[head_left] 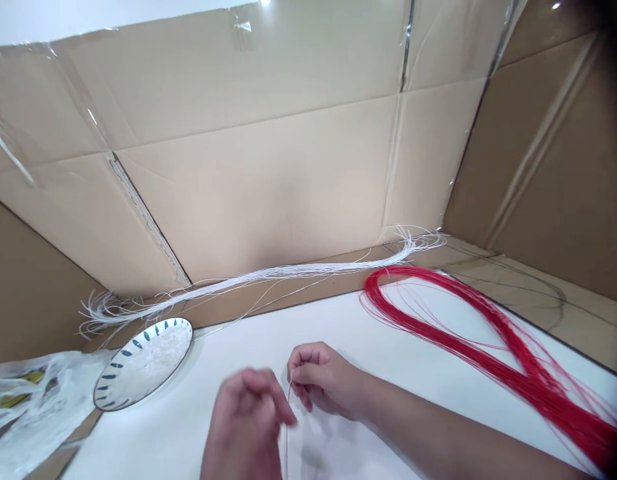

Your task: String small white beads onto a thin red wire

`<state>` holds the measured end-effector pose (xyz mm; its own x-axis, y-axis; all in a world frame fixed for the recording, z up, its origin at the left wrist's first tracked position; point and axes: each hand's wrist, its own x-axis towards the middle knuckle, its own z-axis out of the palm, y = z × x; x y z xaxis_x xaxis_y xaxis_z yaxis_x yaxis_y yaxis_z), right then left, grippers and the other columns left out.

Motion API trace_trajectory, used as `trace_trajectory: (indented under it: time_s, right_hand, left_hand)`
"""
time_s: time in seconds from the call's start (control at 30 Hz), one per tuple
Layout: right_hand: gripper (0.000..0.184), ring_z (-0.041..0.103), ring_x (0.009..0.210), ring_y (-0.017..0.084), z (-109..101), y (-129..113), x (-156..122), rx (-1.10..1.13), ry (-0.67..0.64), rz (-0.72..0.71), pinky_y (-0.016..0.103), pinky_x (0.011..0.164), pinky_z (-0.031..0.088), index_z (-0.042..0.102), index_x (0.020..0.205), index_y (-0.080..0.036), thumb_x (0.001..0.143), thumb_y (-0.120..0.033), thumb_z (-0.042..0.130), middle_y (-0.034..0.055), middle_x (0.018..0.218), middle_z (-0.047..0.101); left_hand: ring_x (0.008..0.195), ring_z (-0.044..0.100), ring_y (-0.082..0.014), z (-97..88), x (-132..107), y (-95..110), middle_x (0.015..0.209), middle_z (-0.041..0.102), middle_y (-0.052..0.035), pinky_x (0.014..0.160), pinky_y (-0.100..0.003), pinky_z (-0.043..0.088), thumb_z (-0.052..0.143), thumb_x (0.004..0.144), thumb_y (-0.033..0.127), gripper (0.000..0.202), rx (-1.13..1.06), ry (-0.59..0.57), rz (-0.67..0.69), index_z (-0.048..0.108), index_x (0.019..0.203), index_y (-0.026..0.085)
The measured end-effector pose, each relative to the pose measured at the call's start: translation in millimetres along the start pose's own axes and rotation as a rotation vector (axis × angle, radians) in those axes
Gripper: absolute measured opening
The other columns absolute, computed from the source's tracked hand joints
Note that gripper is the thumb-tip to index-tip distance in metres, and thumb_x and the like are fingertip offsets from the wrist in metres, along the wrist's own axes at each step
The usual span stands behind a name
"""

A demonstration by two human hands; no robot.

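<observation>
My right hand (321, 377) is above the white board, thumb and forefinger pinched on a thin red thread (287, 440). From that pinch the thread runs down past the bottom edge of the picture. Beside it on the left is my left hand (251, 420), smeared by motion, its fingers bent. Whether the left fingers hold anything does not show. A large bundle of red threads (443, 340) lies looped on the board to the right of my right hand.
White strands (288, 271) stretch along the foot of the cardboard wall (268, 180). An oval plate (105, 390) with clear-white small pieces lies on the left. Near it is a crumpled plastic bag (68, 393). The white board (233, 337) spans the middle.
</observation>
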<state>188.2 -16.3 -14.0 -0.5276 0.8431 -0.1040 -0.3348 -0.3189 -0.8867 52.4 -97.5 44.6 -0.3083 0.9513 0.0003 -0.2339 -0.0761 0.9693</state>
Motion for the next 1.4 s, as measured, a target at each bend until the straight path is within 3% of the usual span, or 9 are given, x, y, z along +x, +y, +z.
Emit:
trace_trajectory:
  time_s: [0.13,0.27,0.4,0.5,0.63,0.87,0.97,1.2,1.4]
  right_hand:
    - [0.015,0.046,0.042,0.009,-1.5,-4.8,-0.2,-0.027,0.131,-0.096,0.023,0.044,0.035,0.056,0.063,-0.017,0.061,-0.029,0.066,-0.0041,0.048,0.053]
    - [0.012,0.040,0.041,0.007,-7.0,-6.2,3.9,-0.056,0.263,-0.168,0.021,0.044,0.027,0.054,0.065,-0.018,0.062,-0.028,0.061,-0.0060,0.047,0.049]
    - [0.011,0.037,0.042,0.006,-9.5,-6.0,6.4,-0.087,0.325,-0.212,0.022,0.045,0.025,0.053,0.066,-0.018,0.063,-0.028,0.059,-0.0068,0.049,0.047]
    - [0.011,0.039,0.043,0.007,-7.5,-6.8,5.3,-0.127,0.321,-0.224,0.022,0.046,0.026,0.052,0.065,-0.019,0.064,-0.028,0.058,-0.0069,0.048,0.046]
    - [0.011,0.048,0.042,0.010,-3.4,-5.4,4.6,-0.185,0.236,-0.215,0.023,0.045,0.027,0.051,0.066,-0.020,0.069,-0.029,0.057,-0.0054,0.050,0.051]
    - [0.016,0.055,0.049,0.014,-3.2,0.2,3.0,-0.261,0.095,-0.224,0.026,0.051,0.038,0.054,0.071,-0.019,0.078,-0.031,0.062,-0.0036,0.053,0.056]
    - [0.017,0.053,0.055,0.012,-6.4,-1.5,1.5,-0.288,0.143,-0.231,0.025,0.056,0.040,0.057,0.071,-0.018,0.077,-0.031,0.066,-0.0028,0.060,0.058]
    - [0.019,0.048,0.050,0.009,-15.8,-2.1,4.1,-0.286,0.152,-0.201,0.023,0.051,0.037,0.059,0.073,-0.017,0.077,-0.032,0.069,-0.0022,0.059,0.061]
    - [0.017,0.047,0.049,0.009,-23.4,0.0,7.1,-0.269,0.137,-0.229,0.021,0.047,0.035,0.061,0.072,-0.017,0.073,-0.029,0.073,-0.0051,0.054,0.054]
  left_hand:
    - [0.077,0.054,-0.0116,21.4,34.3,-5.6,0.088,0.058,0.0039,0.067,-0.023,0.045,0.069,0.081,0.026,0.009,-0.017,0.127,-0.145,0.061,0.082,0.023]
    - [0.057,0.051,-0.0136,34.9,81.3,-20.2,0.072,0.055,0.0000,0.052,-0.028,0.043,0.061,0.090,0.028,0.019,-0.090,0.011,-0.333,0.056,0.077,0.016]
    - [0.057,0.049,-0.0090,48.4,107.9,-33.5,0.078,0.055,0.0023,0.051,-0.022,0.044,0.056,0.099,0.036,0.022,-0.206,0.008,-0.207,0.058,0.094,0.015]
    - [0.057,0.051,-0.0094,47.8,96.1,-43.8,0.075,0.055,0.0030,0.050,-0.022,0.043,0.060,0.096,0.031,0.017,-0.175,-0.121,-0.195,0.058,0.089,0.015]
    - [0.057,0.057,-0.0134,20.7,65.0,-53.0,0.074,0.056,0.0019,0.046,-0.025,0.043,0.062,0.092,0.037,0.023,-0.098,-0.340,-0.323,0.056,0.080,0.018]
    - [0.063,0.063,-0.0154,-12.1,65.8,-50.9,0.075,0.064,0.0003,0.054,-0.026,0.049,0.074,0.084,0.039,0.027,-0.023,-0.446,-0.365,0.059,0.094,0.019]
    - [0.071,0.066,-0.0143,-7.7,70.4,-50.1,0.080,0.069,-0.0003,0.071,-0.028,0.054,0.077,0.080,0.036,0.029,-0.066,-0.445,-0.337,0.058,0.094,0.018]
    - [0.078,0.068,-0.0185,-5.0,72.9,-52.7,0.082,0.069,-0.0034,0.080,-0.038,0.055,0.067,0.085,0.031,0.019,-0.072,-0.434,-0.306,0.059,0.094,0.017]
    - [0.092,0.067,-0.0182,-11.9,74.9,-36.3,0.095,0.064,-0.0008,0.085,-0.034,0.053,0.069,0.081,0.025,0.016,0.037,-0.322,-0.011,0.060,0.094,0.020]
